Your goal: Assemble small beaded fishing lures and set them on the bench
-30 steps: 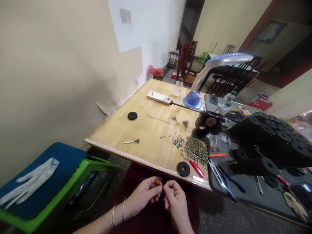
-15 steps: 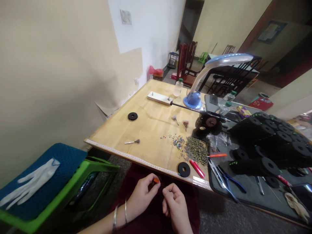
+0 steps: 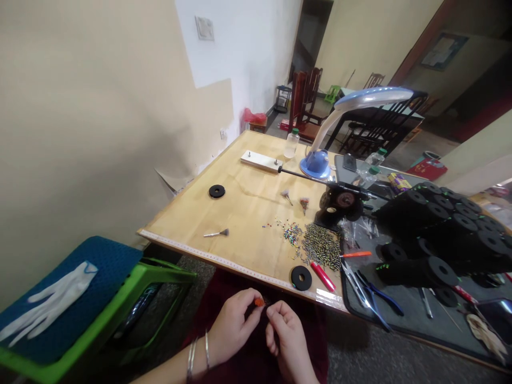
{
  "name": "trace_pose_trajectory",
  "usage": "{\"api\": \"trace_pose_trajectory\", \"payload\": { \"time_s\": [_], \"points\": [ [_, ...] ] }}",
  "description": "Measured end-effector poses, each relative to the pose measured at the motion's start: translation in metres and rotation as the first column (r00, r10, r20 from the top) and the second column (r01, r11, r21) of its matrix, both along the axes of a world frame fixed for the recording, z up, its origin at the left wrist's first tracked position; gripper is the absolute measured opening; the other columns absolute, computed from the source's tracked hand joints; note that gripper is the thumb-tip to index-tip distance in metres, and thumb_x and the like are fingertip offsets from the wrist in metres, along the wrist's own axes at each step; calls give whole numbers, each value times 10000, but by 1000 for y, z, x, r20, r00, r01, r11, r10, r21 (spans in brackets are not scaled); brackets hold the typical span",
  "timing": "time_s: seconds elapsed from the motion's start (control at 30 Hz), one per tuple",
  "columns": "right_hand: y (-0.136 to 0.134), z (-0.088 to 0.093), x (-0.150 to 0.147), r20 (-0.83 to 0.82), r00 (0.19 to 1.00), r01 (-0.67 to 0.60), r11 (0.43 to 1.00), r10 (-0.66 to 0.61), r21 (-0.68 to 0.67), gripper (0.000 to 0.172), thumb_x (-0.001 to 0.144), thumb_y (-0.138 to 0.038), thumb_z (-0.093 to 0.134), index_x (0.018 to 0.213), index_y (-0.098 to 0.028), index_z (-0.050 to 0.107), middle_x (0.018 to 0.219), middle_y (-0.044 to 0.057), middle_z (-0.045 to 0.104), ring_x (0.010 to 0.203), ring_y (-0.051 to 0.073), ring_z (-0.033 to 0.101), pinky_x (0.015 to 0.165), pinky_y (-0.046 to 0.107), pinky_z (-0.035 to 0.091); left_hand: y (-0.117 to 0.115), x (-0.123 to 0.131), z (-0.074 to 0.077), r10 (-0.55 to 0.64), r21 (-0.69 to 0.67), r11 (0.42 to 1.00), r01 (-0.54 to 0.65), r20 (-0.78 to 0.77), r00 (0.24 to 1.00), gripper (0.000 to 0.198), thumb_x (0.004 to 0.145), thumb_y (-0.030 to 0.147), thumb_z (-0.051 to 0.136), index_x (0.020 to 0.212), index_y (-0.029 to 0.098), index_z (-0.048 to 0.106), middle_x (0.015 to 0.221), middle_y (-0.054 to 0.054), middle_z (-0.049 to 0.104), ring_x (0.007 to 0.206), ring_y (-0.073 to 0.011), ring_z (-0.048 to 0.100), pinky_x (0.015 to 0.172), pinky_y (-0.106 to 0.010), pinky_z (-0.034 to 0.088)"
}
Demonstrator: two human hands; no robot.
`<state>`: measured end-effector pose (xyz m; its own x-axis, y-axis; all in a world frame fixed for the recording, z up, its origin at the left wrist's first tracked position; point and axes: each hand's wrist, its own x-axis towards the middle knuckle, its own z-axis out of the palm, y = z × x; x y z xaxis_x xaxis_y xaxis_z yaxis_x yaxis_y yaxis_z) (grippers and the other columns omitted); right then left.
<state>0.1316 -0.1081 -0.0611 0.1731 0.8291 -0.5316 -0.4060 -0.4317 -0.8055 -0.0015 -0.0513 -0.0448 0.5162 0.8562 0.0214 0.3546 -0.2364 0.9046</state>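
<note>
Over my lap, just below the table's front edge, my left hand [image 3: 236, 319] pinches a small orange piece [image 3: 259, 302] between thumb and fingertips. What kind of piece it is I cannot make out. Close beside it, my right hand [image 3: 286, 330] is closed, thumb against forefinger; anything in that pinch is too small to name. On the table ahead lie a black ring-shaped disc [image 3: 296, 279], a red tube-like object [image 3: 322, 277], a pile of small dark-and-yellow pieces [image 3: 322, 246] and a scatter of coloured bits [image 3: 292, 233].
A blue lamp [image 3: 316, 164] stands behind a black reel-like device [image 3: 344, 201] with a long rod. Black rolls [image 3: 444, 229], pliers [image 3: 380, 296] and scissors-like tools lie at right. A brush-like tool [image 3: 216, 233] lies left; a white glove [image 3: 60, 293] rests on the green stool [image 3: 168, 269].
The right hand's fingertips have come slightly nearer the orange piece, which shows a little more in the left hand. The view has shifted slightly; the table things stay put.
</note>
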Motion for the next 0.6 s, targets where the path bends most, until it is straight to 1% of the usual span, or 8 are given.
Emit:
{"api": "trace_pose_trajectory", "payload": {
  "time_s": [0.17,0.37,0.5,0.6],
  "points": [
    [1,0,1,-4,1000,-3,1000,3,2,491,663,-635,686,681,-188,485,337,-90,473,275,23,270,320,140,164,-1,-1,0,-31,58,998,33,-29,999,114,880,219,478,826,199,577,765,-44,629,713,-179,594,689,-260,451],
    [2,-2,2,9,1000,-5,1000,5,11,477,694,-621,675,767,-177,516,352,-95,484,283,24,283,321,131,177,1,1,3,-59,59,996,61,-35,998,123,881,216,474,820,197,578,762,-46,636,709,-176,597,683,-252,448],
    [1,0,3,5,1000,2,1000,-2,25,459,702,-603,677,764,-179,512,341,-101,467,283,27,270,319,135,161,1,3,3,-69,23,997,70,-36,997,132,881,225,471,815,191,580,754,-36,627,698,-167,584,679,-246,440],
    [2,0,5,-32,999,37,999,-36,28,426,714,-570,684,761,-189,500,340,-112,446,289,29,252,323,139,148,0,4,5,-61,-76,995,60,-9,998,136,866,227,485,782,185,583,711,-17,618,659,-154,564,649,-235,433]
  ]
}}
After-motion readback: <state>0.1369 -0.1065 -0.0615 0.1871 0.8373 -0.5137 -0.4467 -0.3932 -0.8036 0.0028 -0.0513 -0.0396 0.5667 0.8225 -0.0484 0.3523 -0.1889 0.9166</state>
